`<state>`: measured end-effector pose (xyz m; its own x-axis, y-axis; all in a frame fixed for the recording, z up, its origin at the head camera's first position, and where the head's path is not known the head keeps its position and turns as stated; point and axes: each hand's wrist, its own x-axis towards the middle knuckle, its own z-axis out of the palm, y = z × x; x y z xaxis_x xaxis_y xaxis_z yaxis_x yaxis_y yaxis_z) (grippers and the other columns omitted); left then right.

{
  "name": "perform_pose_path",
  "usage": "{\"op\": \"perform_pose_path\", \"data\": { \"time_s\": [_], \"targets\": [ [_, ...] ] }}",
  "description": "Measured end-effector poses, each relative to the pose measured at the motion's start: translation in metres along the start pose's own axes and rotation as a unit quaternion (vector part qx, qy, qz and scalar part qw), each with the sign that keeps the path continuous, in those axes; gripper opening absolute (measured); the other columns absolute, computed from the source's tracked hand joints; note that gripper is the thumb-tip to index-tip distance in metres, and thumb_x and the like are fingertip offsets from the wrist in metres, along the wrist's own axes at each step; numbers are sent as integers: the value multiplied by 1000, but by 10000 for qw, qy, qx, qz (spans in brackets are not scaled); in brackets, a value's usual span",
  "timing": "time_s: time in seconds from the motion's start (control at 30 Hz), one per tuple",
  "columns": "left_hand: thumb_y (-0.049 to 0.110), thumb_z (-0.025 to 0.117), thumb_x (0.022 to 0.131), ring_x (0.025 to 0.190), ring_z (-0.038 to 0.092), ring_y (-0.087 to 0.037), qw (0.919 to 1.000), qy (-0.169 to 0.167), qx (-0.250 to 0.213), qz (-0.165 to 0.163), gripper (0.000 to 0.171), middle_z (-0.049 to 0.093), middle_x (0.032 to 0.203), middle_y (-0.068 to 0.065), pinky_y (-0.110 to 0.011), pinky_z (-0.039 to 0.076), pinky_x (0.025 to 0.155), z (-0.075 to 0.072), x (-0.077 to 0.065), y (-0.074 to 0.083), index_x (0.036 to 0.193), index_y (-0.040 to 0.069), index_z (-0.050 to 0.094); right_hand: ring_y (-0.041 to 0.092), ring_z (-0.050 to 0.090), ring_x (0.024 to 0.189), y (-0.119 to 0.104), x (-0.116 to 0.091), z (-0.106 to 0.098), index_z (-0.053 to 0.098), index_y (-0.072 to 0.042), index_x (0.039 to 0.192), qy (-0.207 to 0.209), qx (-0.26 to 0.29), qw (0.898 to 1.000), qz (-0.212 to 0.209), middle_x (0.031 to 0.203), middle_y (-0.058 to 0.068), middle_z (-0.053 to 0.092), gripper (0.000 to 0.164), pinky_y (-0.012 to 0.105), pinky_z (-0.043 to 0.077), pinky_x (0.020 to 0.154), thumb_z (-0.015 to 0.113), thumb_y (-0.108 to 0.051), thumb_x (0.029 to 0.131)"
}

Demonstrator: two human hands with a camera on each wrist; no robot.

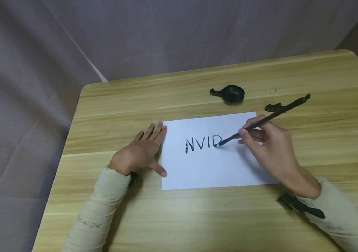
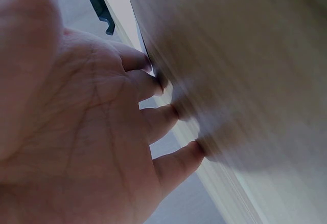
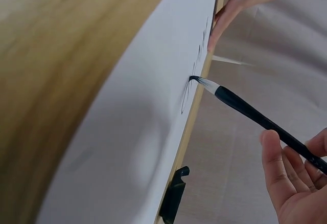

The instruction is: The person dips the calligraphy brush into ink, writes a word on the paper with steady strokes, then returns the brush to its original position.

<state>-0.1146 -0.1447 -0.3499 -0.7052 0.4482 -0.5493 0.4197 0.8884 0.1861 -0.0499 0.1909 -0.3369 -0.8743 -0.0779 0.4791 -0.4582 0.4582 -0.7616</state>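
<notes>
On a wood-grain table [image 1: 210, 224], seen from my remote seat, the person's right hand [image 1: 274, 148] pinches a dark-handled calligraphy brush [image 1: 270, 116] between thumb and fingers, the handle slanting up and away to the right. The left hand [image 1: 141, 150] grasps nothing; its fingers are spread, with the thumb tip and index fingertip resting at the left edge of a white sheet of paper [image 1: 191, 176].

The sheet lies flat between the two hands, and the brush's inked tip touches it near the middle. Black letters [image 1: 200, 147] run across it: N, V and I look finished to me, the N's left stroke blotted at its foot. The fourth reads as a D, with its upright and upper curve in place. The tip sits at its lower part, so I judge that only the closing stroke remains on that letter. To the right of it I see no writing, though the right hand covers some of the paper.

Beyond the sheet's far edge lies a glossy black gourd-shaped object [image 1: 233, 93]. To its right, a small black notched piece, perhaps a brush rest [image 1: 271, 107], lies close beside the brush handle in the head view. Farther out, a greyish-purple curtain [image 1: 182, 31] hangs behind the table.
</notes>
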Motion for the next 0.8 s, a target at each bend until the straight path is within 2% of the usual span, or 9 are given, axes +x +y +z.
{"op": "perform_pose_path", "data": {
  "time_s": [0.2, 0.33, 0.43, 0.6, 0.7, 0.8],
  "targets": [
    [72, 80, 58, 149, -23, -26, 10000, 28, 1, -1, 151, -28, 162, -2, -53, -2, 121, 1, 1, 0, 157, 17, -19, 4, 71, 80, -3, 4, -2, 59, 12, 109, 419, 402, 9982, 134, 102, 11, 67, 21, 20, 57, 72, 63, 14, 89],
    [72, 80, 58, 149, -23, -25, 10000, 9, 15, -34, 151, -29, 162, -2, -53, -2, 121, 1, 1, 0, 157, 18, -20, 14, 72, 87, -4, 7, -8, 58, 14, 112, 580, 1062, 9919, 393, 107, 15, 66, 20, 25, 58, 70, 60, 11, 92],
    [72, 80, 58, 149, -23, -25, 10000, -7, 16, -29, 151, -29, 162, -2, -53, -3, 121, 0, 0, 0, 157, 17, -20, 21, 71, 95, -4, 9, -13, 58, 14, 113, 629, 1756, 9800, 687, 110, 21, 62, 21, 29, 58, 73, 60, 8, 93],
    [73, 80, 57, 149, -23, -25, 10000, 0, 48, -13, 151, -28, 162, -2, -53, -3, 121, 0, -1, 0, 157, 17, -19, 29, 68, 104, -4, 11, -20, 56, 15, 113, 651, 2772, 9517, 1146, 118, 25, 55, 21, 34, 54, 86, 59, 6, 93],
    [72, 80, 57, 149, -22, -25, 10000, 13, 33, -11, 151, -27, 162, -2, -52, -2, 121, 0, -1, 0, 157, 16, -18, 29, 68, 106, -2, 11, -26, 54, 15, 113, 565, 3081, 9407, 1306, 120, 25, 54, 22, 34, 51, 90, 59, 8, 93],
    [71, 81, 57, 150, -22, -25, 10000, 0, 13, -10, 150, -27, 162, -2, -52, -2, 121, -1, -2, 1, 157, 16, -18, 28, 68, 108, 0, 11, -30, 53, 15, 114, 463, 3175, 9367, 1399, 120, 24, 56, 23, 34, 50, 91, 60, 10, 92]
  ]
}}
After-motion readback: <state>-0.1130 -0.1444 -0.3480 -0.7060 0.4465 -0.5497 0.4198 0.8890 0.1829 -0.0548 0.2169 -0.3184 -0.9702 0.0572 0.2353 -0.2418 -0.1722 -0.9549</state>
